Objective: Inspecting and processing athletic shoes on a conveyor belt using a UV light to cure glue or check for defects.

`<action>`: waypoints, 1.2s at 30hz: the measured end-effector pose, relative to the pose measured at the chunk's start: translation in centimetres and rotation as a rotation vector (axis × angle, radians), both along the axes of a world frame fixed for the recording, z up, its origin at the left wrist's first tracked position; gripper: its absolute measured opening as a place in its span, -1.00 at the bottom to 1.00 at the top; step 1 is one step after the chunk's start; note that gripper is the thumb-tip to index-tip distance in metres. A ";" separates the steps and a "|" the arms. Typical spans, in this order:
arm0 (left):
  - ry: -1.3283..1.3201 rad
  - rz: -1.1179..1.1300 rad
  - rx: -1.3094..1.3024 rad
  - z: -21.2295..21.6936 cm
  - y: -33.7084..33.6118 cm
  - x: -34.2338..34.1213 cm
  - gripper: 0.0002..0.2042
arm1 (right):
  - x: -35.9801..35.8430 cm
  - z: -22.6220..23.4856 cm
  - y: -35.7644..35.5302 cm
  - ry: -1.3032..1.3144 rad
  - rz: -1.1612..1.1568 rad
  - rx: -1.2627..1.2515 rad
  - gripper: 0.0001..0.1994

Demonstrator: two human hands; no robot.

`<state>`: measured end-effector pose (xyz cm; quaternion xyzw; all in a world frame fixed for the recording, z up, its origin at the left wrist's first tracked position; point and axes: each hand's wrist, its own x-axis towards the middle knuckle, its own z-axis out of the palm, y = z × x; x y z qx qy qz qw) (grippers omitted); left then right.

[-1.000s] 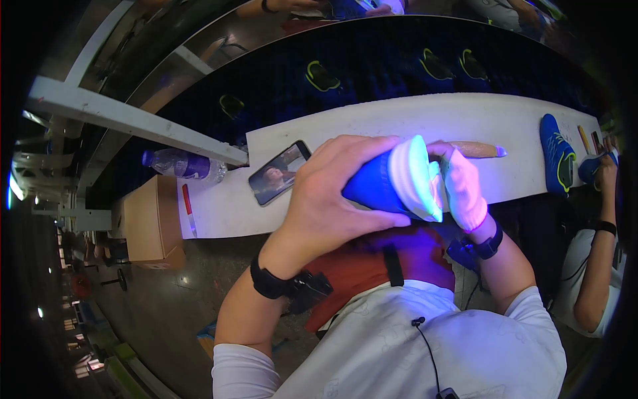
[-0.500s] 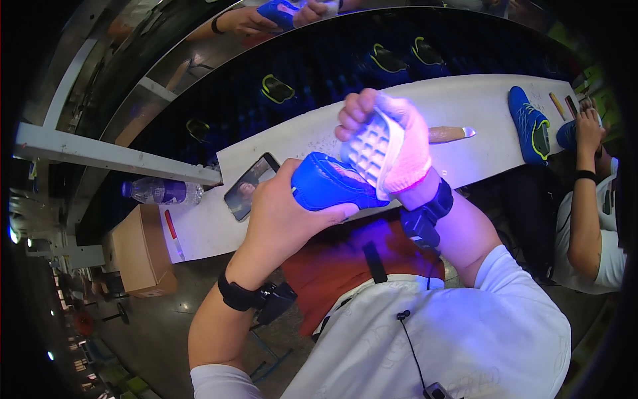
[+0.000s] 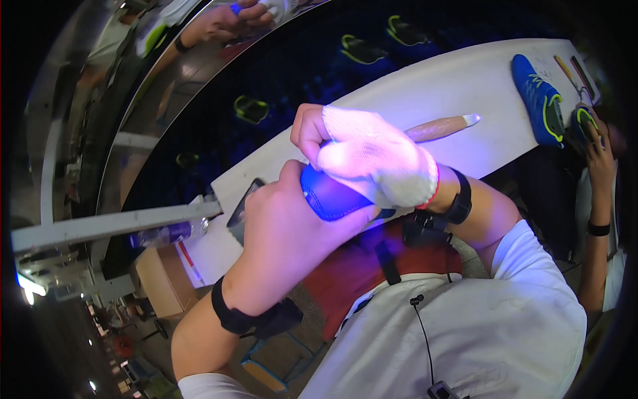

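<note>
My bare left hand (image 3: 286, 206) is wrapped round a blue shoe (image 3: 330, 193), whose stitched edge shows between finger and thumb. My right hand (image 3: 372, 156), in a white glove that leaves the fingertips bare, lies over the shoe's far side with its fingers curled. What sits under those curled fingers is hidden. Violet light falls on the glove and the shoe. Just beyond my right hand, a brown stick-like tool (image 3: 438, 128) with a pale tip rests on the white table (image 3: 492, 80). Close by my left hand lies a phone (image 3: 240, 211), partly covered.
A blue laced shoe (image 3: 537, 100) stands at the table's right, near a co-worker's hand (image 3: 600, 153) on another shoe. Dark shoes with yellow-green rims (image 3: 362, 50) line the far side. To the left are a metal bar (image 3: 106, 226), a bottle (image 3: 169, 234), a red-and-white pen-like item (image 3: 189, 261) and a cardboard box (image 3: 163, 282).
My right hand has turned over and moved down onto the shoe, so the glove's back shows and the pale grid-patterned surface is hidden. The camera view has shifted and tilted.
</note>
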<state>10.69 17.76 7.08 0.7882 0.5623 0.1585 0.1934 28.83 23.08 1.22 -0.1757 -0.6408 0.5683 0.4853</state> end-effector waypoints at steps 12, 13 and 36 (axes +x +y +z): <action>0.112 -0.659 0.420 0.5 -3.0 2.7 -0.62 | 6.5 1.1 -10.9 -0.364 -0.196 0.309 -0.49; 0.145 -0.753 0.385 1.1 -2.7 1.2 -0.62 | 6.2 1.1 -12.0 -0.427 -0.196 0.358 -0.46; -0.848 0.263 0.315 -8.6 -20.6 -10.8 -0.33 | 7.7 33.3 22.8 -0.912 -1.533 1.071 -0.62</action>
